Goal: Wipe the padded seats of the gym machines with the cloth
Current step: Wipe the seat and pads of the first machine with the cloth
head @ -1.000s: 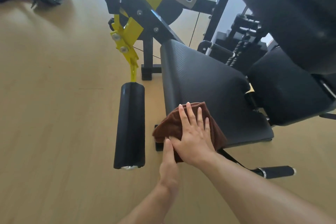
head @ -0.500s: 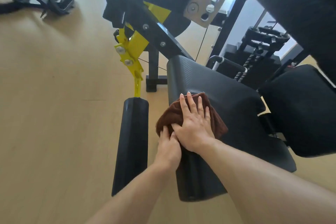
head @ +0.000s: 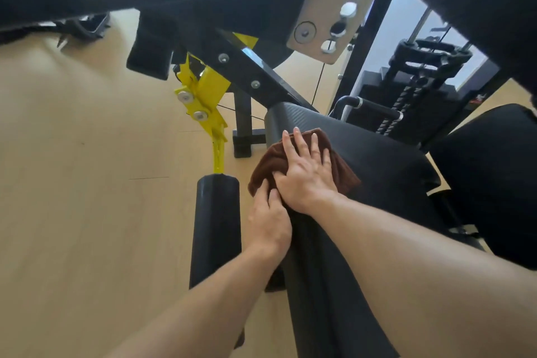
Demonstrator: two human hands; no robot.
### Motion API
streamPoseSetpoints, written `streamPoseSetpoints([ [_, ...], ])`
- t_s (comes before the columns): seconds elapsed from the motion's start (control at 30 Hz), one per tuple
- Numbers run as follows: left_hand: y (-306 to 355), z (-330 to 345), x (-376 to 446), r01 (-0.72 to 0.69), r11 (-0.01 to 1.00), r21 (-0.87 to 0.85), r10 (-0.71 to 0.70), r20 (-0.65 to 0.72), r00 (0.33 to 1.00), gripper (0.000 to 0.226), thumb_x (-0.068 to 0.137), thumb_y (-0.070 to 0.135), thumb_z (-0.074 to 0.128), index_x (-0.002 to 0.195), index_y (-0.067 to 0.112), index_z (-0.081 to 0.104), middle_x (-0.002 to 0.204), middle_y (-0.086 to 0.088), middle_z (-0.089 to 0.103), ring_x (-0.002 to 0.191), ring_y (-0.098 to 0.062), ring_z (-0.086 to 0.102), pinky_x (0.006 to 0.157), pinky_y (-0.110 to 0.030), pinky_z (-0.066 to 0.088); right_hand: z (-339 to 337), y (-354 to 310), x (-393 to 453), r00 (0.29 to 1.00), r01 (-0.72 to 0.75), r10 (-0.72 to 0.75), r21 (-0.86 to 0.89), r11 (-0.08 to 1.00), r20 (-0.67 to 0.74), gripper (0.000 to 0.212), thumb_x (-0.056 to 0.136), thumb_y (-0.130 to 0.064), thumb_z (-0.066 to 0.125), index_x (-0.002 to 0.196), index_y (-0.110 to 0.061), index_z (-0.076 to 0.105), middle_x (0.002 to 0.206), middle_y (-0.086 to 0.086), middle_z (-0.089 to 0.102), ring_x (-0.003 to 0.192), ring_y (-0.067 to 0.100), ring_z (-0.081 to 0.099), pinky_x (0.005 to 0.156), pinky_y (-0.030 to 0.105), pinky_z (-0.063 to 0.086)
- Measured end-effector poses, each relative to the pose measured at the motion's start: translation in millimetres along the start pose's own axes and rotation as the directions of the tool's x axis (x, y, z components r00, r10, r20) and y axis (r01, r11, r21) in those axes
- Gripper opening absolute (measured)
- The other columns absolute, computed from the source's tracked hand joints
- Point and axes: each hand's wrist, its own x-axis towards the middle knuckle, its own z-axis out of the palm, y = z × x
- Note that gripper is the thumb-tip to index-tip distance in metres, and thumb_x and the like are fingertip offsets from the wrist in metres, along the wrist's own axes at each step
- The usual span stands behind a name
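A brown cloth (head: 267, 163) lies bunched on the left side of the black padded seat (head: 377, 160) of a gym machine. My right hand (head: 308, 171) presses flat on top of the cloth, fingers spread and pointing away from me. My left hand (head: 268, 218) sits just behind it at the seat's left edge, fingers pinching the near corner of the cloth. Both forearms reach in from the bottom of the view and hide the near part of the seat.
A black foam roller pad (head: 216, 229) hangs on a yellow bracket (head: 203, 96) just left of the seat. A second black pad (head: 494, 171) sits at the right. A weight stack (head: 415, 96) and black frame stand behind. Dark machine parts overhang the top. Wooden floor (head: 87, 183) spreads left.
Both hands have slid the cloth away from me, from the seat's near edge up along its left side. My head has moved closer over the seat.
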Motion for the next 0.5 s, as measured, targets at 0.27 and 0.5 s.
streamPoseSetpoints([
  [0.27,-29,30,-33,-0.081,0.959,0.273,0.031,0.184,0.983,0.093,0.096,0.058,0.045,0.135,0.05,-0.039,0.162,0.019,-0.017,0.152,-0.007,-0.004,0.125,-0.038,0.007,-11,-12,93,0.972,-0.233,0.233,0.086,0.969,0.005,0.087,0.098,-0.061,0.039,0.161,-0.026,-0.01,0.17,0.004,-0.013,0.154,0.04,-0.015,0.122,0.06,-0.007],
  [0.5,-23,23,-25,-0.137,0.771,0.623,-0.042,0.264,0.964,0.089,0.099,0.057,0.03,0.136,0.025,-0.044,0.163,0.002,-0.03,0.155,-0.017,-0.008,0.125,-0.045,0.001,-23,-5,133,0.983,-0.184,0.184,0.149,0.972,0.016,0.085,0.095,-0.065,0.043,0.161,-0.036,-0.002,0.171,-0.001,-0.009,0.155,0.036,-0.012,0.121,0.06,-0.01],
])
